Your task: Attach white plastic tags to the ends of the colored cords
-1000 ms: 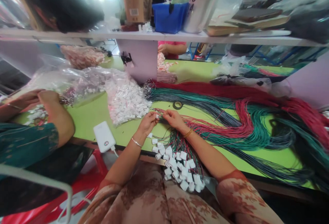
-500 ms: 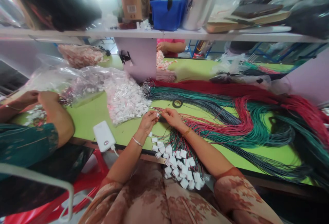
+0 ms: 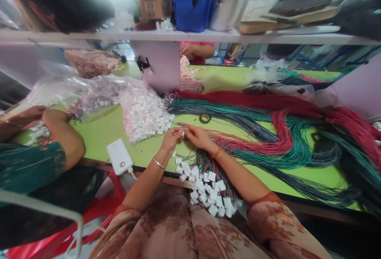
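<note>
My left hand (image 3: 172, 139) and my right hand (image 3: 198, 136) meet over the green table (image 3: 110, 130), fingers pinched together. Between the fingertips sits a small white connector (image 3: 182, 133) with thin wire ends. Red, green and dark wires (image 3: 276, 140) fan out to the right from under my right hand. A bunch of wires fitted with white connectors (image 3: 208, 191) hangs over the table's front edge onto my lap. A heap of loose white connectors (image 3: 145, 116) lies in an open plastic bag just left of my left hand.
A white power bank (image 3: 120, 157) with a cable lies near the front edge. A black tape ring (image 3: 204, 118) sits behind my hands. A co-worker's arm (image 3: 64, 132) rests at the left by more connectors. A shelf (image 3: 190, 35) with a blue bin (image 3: 195, 11) spans overhead.
My hands stay together at the same spot, with only small finger movement. The view has tipped up slightly.
</note>
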`<act>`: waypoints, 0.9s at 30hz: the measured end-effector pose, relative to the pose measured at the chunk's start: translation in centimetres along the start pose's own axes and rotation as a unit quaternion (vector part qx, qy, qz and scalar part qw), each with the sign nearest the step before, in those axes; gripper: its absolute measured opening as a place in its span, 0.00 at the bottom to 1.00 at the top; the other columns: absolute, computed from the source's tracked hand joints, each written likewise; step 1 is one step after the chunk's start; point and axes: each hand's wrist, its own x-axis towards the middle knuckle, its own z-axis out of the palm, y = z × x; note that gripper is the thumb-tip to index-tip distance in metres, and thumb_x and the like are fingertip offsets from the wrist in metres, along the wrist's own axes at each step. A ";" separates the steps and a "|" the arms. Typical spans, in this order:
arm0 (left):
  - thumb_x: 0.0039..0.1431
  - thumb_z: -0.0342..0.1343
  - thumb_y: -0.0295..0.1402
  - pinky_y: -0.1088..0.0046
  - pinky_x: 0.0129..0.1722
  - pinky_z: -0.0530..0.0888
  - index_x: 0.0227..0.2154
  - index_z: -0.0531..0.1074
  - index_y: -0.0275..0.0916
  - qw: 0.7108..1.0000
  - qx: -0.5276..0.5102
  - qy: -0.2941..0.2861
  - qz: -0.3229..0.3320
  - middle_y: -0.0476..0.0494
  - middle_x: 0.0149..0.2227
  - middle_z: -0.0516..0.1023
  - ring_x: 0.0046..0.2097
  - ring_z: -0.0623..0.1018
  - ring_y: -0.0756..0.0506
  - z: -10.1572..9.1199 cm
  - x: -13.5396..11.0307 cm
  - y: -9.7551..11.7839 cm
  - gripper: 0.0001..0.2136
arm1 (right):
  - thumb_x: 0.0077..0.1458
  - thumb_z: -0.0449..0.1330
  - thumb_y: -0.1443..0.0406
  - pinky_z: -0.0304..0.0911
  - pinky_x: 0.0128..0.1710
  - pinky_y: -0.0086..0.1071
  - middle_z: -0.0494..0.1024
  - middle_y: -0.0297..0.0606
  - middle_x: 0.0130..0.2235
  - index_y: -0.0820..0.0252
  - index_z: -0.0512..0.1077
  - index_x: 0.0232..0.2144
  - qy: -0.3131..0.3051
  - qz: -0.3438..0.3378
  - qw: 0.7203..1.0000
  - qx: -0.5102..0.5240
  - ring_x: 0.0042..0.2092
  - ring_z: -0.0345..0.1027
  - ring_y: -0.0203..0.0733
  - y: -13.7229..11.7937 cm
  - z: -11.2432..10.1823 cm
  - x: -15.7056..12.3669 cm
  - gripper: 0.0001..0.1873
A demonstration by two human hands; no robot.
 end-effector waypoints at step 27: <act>0.61 0.49 0.31 0.64 0.44 0.67 0.34 0.75 0.37 0.800 0.526 0.020 0.288 0.35 0.36 0.73 0.40 0.72 0.40 1.7 -2.7 2.6 0.09 | 0.61 0.48 0.66 0.56 0.37 0.34 0.75 0.49 0.42 0.64 0.70 0.41 -0.128 -0.006 0.913 -0.386 0.41 0.67 0.46 -0.3 0.9 -1.1 0.12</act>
